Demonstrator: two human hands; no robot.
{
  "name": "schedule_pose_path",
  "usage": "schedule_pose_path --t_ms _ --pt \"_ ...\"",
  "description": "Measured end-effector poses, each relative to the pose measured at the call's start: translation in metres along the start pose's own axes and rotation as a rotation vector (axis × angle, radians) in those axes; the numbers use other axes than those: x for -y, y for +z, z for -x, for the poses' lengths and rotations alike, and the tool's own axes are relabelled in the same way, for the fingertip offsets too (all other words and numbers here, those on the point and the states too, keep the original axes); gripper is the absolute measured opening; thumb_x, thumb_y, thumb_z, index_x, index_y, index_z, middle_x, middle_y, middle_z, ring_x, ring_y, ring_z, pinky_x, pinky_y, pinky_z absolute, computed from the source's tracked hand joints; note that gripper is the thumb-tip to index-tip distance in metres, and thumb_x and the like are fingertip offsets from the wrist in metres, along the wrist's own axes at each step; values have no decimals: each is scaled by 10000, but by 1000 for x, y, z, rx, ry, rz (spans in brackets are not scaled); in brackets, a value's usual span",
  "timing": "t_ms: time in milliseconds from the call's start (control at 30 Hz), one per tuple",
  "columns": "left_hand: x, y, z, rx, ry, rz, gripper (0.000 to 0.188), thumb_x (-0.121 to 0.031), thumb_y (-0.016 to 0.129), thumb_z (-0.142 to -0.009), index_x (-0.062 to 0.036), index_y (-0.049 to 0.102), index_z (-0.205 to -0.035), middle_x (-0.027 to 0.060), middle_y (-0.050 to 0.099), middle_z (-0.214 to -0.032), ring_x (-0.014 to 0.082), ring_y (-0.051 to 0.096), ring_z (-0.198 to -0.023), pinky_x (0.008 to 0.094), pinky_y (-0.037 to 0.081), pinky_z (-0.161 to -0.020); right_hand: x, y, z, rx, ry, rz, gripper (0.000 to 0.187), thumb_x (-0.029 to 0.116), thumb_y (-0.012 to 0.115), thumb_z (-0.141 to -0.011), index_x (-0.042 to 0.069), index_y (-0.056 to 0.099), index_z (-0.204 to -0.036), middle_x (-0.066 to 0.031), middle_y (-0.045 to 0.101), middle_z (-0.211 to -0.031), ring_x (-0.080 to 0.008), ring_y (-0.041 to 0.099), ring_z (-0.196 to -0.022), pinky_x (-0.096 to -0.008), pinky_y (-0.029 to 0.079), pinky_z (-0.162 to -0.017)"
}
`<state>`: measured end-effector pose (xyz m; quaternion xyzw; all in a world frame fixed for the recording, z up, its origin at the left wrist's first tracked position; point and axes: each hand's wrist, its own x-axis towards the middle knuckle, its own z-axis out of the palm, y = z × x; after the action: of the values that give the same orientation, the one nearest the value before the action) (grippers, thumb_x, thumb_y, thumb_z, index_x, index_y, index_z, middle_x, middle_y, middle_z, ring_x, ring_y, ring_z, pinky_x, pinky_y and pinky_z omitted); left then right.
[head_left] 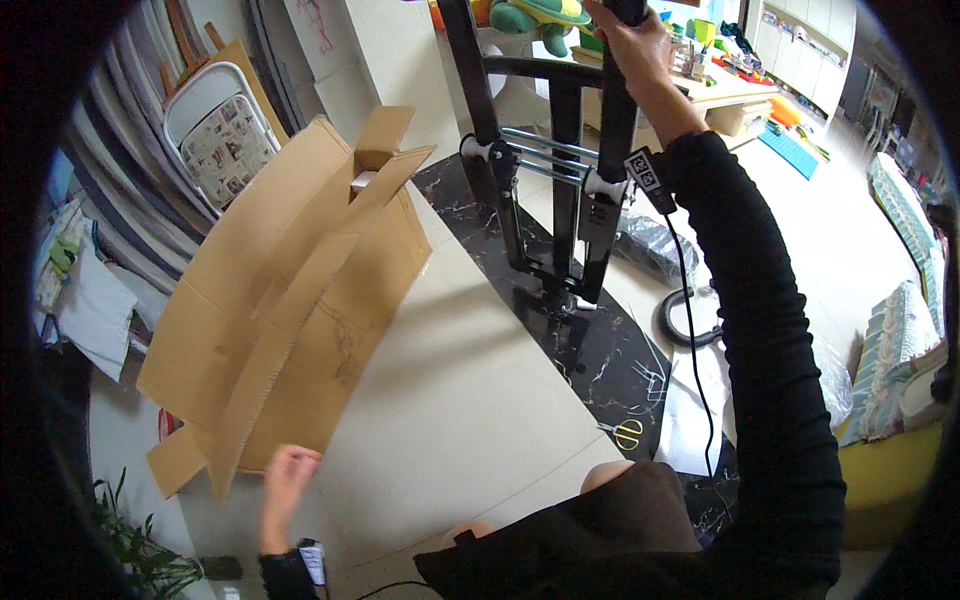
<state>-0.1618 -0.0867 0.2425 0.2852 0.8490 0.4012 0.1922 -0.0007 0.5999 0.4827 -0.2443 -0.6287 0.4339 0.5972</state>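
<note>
My right hand point(640, 50) is wrapped round the upper part of a black metal post on an upright black frame point(566, 130). The frame has chrome rods point(545, 155) across its middle and white-and-black rollers at their ends; its foot rests on dark marbled flooring. My left hand point(288, 482) is at the lower left with its fingers curled, and nothing shows in them. It is nearest to the near end of a long open cardboard box point(335, 340), whose flaps stand up. I cannot tell whether it touches the box.
Yellow-handled scissors point(627, 433), a white paper sheet point(692, 415), a black curved tube point(690, 320) and a plastic-wrapped bundle point(655, 250) lie around the frame's foot. A folding chair point(222, 130) leans at the left, above a plant point(145, 550). A cluttered table point(725, 92) stands behind.
</note>
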Motion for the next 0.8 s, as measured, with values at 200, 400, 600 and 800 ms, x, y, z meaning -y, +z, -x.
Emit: schedule_pose_path --t_ms 200,400,600,800 --pt "-135 -69 -46 -217 449 460 285 -267 518 -1026 -20 560 -1160 131 632 -1114 225 614 -1009 386 462 -979 7 38 25 -46 -192 92 389 294 800 -824 6 674 -1054 -73 689 -827 -214 634 -765 -378 501 -686" --pt "-301 43 -146 123 778 428 388 -222 597 -984 44 541 -1261 153 637 -1235 217 629 -1144 360 436 -1056 8 73 58 -130 -82 171 426 419 822 -782 98 729 -1047 -98 746 -942 -296 706 -893 -414 536 -806" --pt "-380 174 -195 -70 1105 198 819 -409 689 -940 54 298 -1491 232 390 -1506 306 380 -1413 418 281 -1177 13 94 92 -246 -150 211 341 301 802 -775 67 701 -1001 -166 711 -988 -405 598 -1034 -515 464 -884" --pt "-430 170 -221 -38 1030 368 507 -338 715 -925 -11 566 -1282 100 623 -1235 193 578 -1134 329 455 -987 30 114 153 -285 -79 315 274 285 666 -859 130 644 -1084 -60 615 -1014 -312 525 -1052 -473 400 -863"
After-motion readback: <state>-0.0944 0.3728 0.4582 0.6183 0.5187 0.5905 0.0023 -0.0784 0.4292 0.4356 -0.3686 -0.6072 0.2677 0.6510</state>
